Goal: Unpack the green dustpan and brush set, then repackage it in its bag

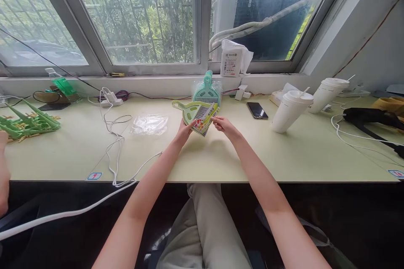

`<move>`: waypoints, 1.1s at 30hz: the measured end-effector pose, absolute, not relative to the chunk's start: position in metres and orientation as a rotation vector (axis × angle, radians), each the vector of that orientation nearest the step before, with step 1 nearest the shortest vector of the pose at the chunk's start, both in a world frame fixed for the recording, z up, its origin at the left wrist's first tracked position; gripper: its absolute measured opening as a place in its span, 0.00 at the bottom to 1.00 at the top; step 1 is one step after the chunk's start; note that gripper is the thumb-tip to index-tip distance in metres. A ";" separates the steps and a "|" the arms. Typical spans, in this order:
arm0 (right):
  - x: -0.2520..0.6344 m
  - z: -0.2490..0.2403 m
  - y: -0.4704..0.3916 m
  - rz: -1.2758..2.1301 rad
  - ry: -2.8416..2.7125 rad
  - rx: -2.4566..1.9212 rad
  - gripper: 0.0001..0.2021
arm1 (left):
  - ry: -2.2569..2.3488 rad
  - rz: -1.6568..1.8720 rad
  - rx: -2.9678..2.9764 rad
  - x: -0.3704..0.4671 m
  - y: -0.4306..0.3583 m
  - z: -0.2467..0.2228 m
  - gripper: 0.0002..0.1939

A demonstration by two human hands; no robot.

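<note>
A light green dustpan (190, 112) with a small brush and a printed yellow card (206, 117) is held tilted above the table (221, 164). Its handle points to the left. My left hand (184, 131) grips its lower left edge, fingers partly hidden behind it. The closed fingers of my right hand (222, 124) pinch the right edge of the card. Behind, against the wall below the window, stands a stack of teal dustpans (207, 88) in clear wrapping.
A clear plastic bag (150, 125) and white cables (118, 138) lie left. To the right are a phone (257, 110), two white cups (292, 111) and a black strap (362, 117). Green objects (28, 122) and another person's arm (3, 172) are far left.
</note>
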State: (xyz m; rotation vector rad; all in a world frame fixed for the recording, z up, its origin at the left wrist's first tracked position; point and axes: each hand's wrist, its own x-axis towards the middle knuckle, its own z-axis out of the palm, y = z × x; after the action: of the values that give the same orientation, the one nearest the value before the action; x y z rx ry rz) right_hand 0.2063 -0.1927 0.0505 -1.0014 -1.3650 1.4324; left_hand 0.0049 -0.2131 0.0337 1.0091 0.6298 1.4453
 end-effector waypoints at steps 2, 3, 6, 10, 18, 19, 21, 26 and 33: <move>0.206 0.051 -0.193 1.470 -1.392 -0.988 0.25 | 0.612 1.457 1.009 0.004 -0.212 0.033 0.36; 0.205 0.050 -0.194 1.455 -1.398 -1.009 0.25 | 0.610 1.459 1.013 0.004 -0.211 0.032 0.36; 0.198 0.044 -0.194 1.324 -1.381 -1.104 0.23 | 0.617 1.444 1.011 0.004 -0.213 0.033 0.35; 0.191 0.037 -0.193 1.085 -1.386 -1.198 0.21 | 0.633 1.409 1.044 0.006 -0.216 0.035 0.38; 0.187 0.043 -0.202 0.788 -1.480 -1.456 0.13 | 0.685 1.436 1.089 0.006 -0.216 0.033 0.39; 0.187 0.043 -0.203 0.757 -1.446 -1.464 0.15 | 0.693 1.445 1.076 0.005 -0.215 0.033 0.40; 0.187 0.042 -0.203 0.720 -1.332 -1.428 0.25 | 0.720 1.454 1.059 0.004 -0.214 0.032 0.40; 0.184 0.034 -0.200 1.221 -1.189 -1.120 0.27 | 0.733 1.469 1.043 0.004 -0.212 0.030 0.42; 0.177 0.031 -0.199 1.374 -1.171 -0.960 0.15 | 0.664 1.436 1.127 0.005 -0.216 0.034 0.43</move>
State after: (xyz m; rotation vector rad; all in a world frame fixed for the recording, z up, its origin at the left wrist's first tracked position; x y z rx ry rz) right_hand 0.1772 -0.1988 0.0308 -0.9603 -1.1712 1.3740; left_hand 0.0052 -0.2156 0.0340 1.1273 0.6644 1.4355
